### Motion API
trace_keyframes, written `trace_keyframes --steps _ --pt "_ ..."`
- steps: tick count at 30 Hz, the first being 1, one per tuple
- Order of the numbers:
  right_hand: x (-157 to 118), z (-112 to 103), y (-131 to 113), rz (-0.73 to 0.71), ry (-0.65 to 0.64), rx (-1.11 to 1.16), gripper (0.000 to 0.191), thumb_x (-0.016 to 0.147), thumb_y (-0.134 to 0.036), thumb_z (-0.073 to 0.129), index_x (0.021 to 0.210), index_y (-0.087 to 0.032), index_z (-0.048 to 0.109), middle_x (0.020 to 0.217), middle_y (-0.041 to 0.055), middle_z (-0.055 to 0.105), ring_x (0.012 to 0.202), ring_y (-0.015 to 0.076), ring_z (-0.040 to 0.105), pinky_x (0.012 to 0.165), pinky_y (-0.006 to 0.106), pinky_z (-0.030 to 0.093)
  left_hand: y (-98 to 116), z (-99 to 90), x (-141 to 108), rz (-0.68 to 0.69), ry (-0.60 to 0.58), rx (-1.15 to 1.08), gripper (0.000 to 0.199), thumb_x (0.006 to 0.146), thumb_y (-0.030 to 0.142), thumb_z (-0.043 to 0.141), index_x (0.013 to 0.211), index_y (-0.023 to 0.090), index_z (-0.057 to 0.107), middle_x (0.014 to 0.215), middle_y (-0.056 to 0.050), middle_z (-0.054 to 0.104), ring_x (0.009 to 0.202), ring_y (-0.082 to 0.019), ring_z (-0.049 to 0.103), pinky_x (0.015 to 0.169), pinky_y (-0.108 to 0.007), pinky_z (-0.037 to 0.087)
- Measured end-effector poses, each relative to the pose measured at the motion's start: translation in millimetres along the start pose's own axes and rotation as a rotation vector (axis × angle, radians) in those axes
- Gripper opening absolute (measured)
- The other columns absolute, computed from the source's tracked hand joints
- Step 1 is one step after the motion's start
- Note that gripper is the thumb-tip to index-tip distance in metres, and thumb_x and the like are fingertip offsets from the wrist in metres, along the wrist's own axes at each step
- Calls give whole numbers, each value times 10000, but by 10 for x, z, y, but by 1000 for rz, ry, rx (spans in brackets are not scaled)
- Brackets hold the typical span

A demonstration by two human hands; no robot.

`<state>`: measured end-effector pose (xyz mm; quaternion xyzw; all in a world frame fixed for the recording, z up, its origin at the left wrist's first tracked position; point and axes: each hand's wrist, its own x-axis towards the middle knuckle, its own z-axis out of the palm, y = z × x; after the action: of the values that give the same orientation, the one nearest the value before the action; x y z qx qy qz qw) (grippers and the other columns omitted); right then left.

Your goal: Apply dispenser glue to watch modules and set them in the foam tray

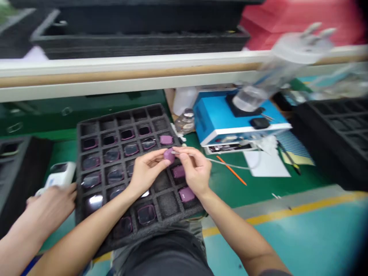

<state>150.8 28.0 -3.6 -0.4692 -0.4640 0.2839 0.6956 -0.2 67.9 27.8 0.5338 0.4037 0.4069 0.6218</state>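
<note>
My left hand pinches a small purple watch case between thumb and fingers, above a black foam tray. Closed around the tip end of a thin clear tube, my right hand brings that tip against or very near the case; contact is unclear. The tube trails right towards a blue box-shaped machine. In the tray's compartments lie several dark-glass pieces with purple rims. Its right column holds purple cases, partly behind my right hand.
Another person's hand is at the left beside a white device. On the green bench lie an orange stick and white paper. A glass bottle stands behind the tray. Black foam trays flank both sides; a shelf edge crosses above.
</note>
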Motion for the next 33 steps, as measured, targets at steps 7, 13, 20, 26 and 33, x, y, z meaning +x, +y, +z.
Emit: trace_keyframes --steps 7,13,20,26,33 --pt "-184 37 -26 65 146 -59 194 880 -350 748 887 -156 739 947 86 778 879 225 778 908 471 650 -302 -20 -82 -10 -66 -144 565 699 426 890 1176 150 767 1089 -136 794 992 -259 758 950 -394 584" --pt "-238 84 -130 96 171 -70 262 833 -398 791 879 -149 726 921 84 762 881 257 778 939 563 636 -366 -13 -121 -4 -68 -139 543 731 390 865 1194 126 759 1097 -149 785 1035 -268 737 922 -372 576" --pt "-236 109 -136 98 178 -41 240 822 -373 801 873 -151 726 908 70 752 886 246 776 955 559 629 -371 -25 -101 25 -76 -128 494 744 337 855 1179 121 764 1115 -144 784 1022 -253 736 946 -373 565" --pt "-223 81 -113 115 148 -52 246 841 -385 781 900 -154 722 937 86 763 911 254 778 946 549 633 -327 -36 -113 3 -78 -132 544 733 408 863 1188 129 762 1082 -151 789 1003 -262 744 902 -366 581" --pt "-217 68 -94 123 144 -28 224 844 -355 783 896 -144 725 931 83 762 908 236 774 950 522 633 -325 -25 -102 3 -90 -163 531 730 392 865 1180 129 764 1096 -147 787 998 -255 744 923 -375 580"
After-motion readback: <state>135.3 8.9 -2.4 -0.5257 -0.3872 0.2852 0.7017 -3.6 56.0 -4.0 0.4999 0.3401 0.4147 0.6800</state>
